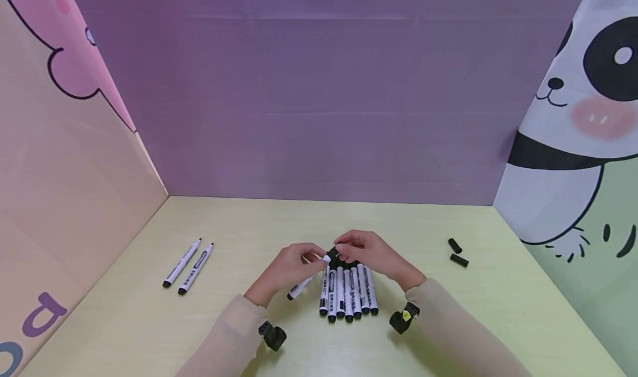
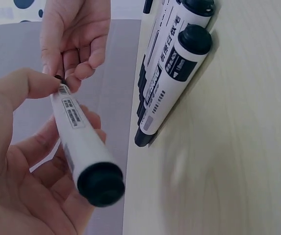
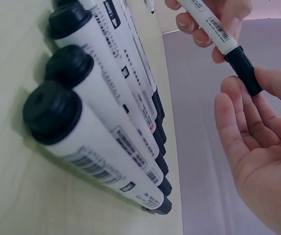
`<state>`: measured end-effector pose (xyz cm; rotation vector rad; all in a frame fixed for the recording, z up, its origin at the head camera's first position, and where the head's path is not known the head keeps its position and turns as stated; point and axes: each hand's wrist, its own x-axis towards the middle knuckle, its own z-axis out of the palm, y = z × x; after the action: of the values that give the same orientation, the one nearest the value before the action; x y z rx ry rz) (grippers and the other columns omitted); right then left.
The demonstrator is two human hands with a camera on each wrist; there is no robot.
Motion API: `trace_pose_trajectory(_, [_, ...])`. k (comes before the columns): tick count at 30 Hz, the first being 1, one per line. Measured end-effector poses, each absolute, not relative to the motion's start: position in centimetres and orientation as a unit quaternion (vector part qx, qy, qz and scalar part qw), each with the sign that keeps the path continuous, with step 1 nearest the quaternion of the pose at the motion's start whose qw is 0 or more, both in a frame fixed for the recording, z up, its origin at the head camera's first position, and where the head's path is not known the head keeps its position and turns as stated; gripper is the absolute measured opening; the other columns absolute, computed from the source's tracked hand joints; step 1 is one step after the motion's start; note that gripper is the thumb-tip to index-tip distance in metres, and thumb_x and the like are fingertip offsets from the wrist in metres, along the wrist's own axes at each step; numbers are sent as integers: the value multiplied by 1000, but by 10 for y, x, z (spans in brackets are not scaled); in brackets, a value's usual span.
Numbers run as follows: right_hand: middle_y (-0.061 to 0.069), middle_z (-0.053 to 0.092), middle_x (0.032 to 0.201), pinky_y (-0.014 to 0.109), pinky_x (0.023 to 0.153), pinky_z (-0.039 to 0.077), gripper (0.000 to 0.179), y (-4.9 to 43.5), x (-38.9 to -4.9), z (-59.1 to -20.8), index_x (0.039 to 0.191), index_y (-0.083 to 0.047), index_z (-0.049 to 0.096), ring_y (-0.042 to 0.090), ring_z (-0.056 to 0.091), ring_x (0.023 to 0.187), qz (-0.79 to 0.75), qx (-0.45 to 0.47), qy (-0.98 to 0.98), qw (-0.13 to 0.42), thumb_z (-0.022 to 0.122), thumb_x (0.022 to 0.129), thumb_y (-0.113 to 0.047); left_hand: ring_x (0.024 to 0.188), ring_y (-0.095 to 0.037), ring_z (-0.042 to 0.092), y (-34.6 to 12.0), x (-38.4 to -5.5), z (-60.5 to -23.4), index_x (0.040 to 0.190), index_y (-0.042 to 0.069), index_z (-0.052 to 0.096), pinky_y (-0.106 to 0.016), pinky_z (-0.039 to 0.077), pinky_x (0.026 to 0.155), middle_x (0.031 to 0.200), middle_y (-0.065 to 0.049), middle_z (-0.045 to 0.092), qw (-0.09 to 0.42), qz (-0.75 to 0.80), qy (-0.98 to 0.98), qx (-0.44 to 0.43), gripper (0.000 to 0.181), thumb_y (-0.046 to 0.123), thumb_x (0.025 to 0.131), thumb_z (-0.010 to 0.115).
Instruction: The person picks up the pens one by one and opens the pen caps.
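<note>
My left hand (image 1: pixel 294 263) grips a white marker (image 2: pixel 84 129) by its barrel, tilted above the table. At the marker's far end, the thumb and fingers of my right hand (image 1: pixel 371 251) pinch its black cap (image 3: pixel 243 68). The cap sits on the barrel in the right wrist view. Just below the hands, a row of capped white markers (image 1: pixel 347 294) lies side by side, black end plugs towards me. Their far ends are partly hidden by my right hand in the head view.
Two uncapped markers, one outer (image 1: pixel 181 263) and one inner (image 1: pixel 196 269), lie at the table's left, thin tips pointing away. Two loose black caps, one farther (image 1: pixel 454 246) and one nearer (image 1: pixel 459 261), lie at the right. A purple backdrop (image 1: pixel 329 100) rises behind the table (image 1: pixel 423 332).
</note>
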<state>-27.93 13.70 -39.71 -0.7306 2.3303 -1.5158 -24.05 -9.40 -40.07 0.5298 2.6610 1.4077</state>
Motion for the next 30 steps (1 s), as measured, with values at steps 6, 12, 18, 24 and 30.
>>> trace_pose_trajectory(6, [10, 71, 105, 41, 88, 55, 36, 137, -278, -396, 124, 1, 63, 35, 68, 99, -530, -254, 798, 133, 63, 101, -27, 77, -21, 66, -92, -240, -403, 115, 8, 69, -34, 49, 64, 89, -2, 68, 68, 477, 856, 185, 34, 37, 99, 62])
trace_pose_trajectory(12, [12, 70, 105, 44, 90, 54, 34, 136, -277, -395, 123, 0, 63, 36, 67, 100, -534, -250, 798, 124, 63, 101, -25, 79, -27, 68, -90, -239, -403, 115, 9, 67, -35, 52, 63, 89, -6, 68, 78, 501, 842, 183, 36, 42, 101, 59])
trace_pose_trajectory(18, [19, 69, 108, 48, 92, 52, 35, 136, -275, -394, 124, 1, 62, 40, 65, 103, -541, -258, 792, 116, 62, 102, -26, 78, -28, 69, -88, -239, -407, 117, 5, 66, -37, 59, 68, 91, -15, 66, 73, 542, 819, 172, 36, 37, 100, 62])
trace_pose_trajectory(24, [22, 68, 114, 50, 95, 50, 37, 137, -273, -392, 130, -4, 62, 40, 65, 106, -546, -257, 788, 118, 62, 101, -28, 72, -32, 65, -88, -239, -407, 116, 10, 71, -35, 54, 58, 90, -13, 69, 33, 529, 829, 180, 33, 37, 100, 62])
trace_pose_trajectory(30, [19, 69, 114, 54, 95, 49, 39, 139, -274, -392, 128, -3, 64, 41, 64, 106, -546, -267, 787, 105, 63, 101, -29, 62, -15, 57, -88, -239, -405, 116, 14, 75, -29, 46, 53, 86, -4, 70, 9, 520, 835, 181, 32, 39, 99, 63])
